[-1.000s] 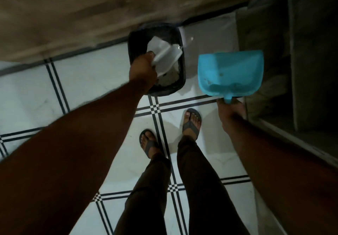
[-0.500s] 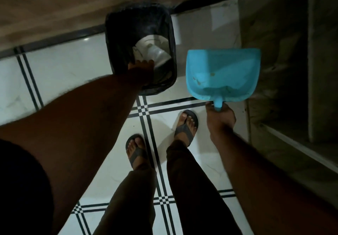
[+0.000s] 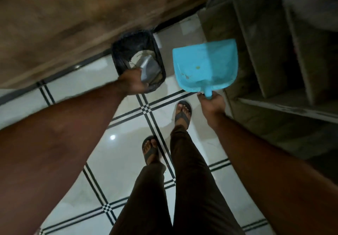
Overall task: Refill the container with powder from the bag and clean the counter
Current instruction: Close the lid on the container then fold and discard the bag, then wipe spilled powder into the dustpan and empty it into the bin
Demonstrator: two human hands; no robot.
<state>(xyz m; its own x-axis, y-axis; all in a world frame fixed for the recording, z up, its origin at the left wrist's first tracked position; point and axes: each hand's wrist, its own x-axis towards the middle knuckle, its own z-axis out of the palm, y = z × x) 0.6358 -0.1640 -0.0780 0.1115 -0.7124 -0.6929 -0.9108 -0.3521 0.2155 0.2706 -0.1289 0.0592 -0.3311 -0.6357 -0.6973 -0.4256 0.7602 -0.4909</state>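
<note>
A black bin (image 3: 117,55) lined with a dark bag stands on the tiled floor against a brown wall. Inside it lies a crumpled silvery-white bag (image 3: 150,67) on top of other waste. My left hand (image 3: 132,82) reaches over the bin's near rim and touches the edge of that bag; its fingers are hidden, so its grip is unclear. My right hand (image 3: 212,104) is closed around the handle of a blue dustpan (image 3: 206,60), held level to the right of the bin. A few small crumbs lie in the pan.
The white floor tiles (image 3: 117,161) carry black double lines. My sandalled feet (image 3: 182,113) stand just before the bin. Grey stone shelves (image 3: 274,70) rise close on the right, next to the dustpan. The brown wall (image 3: 73,15) runs behind the bin.
A second ago my left hand held the white bag above the bin; now the bag lies inside it, with the hand at the rim. The dustpan has stayed to the right.
</note>
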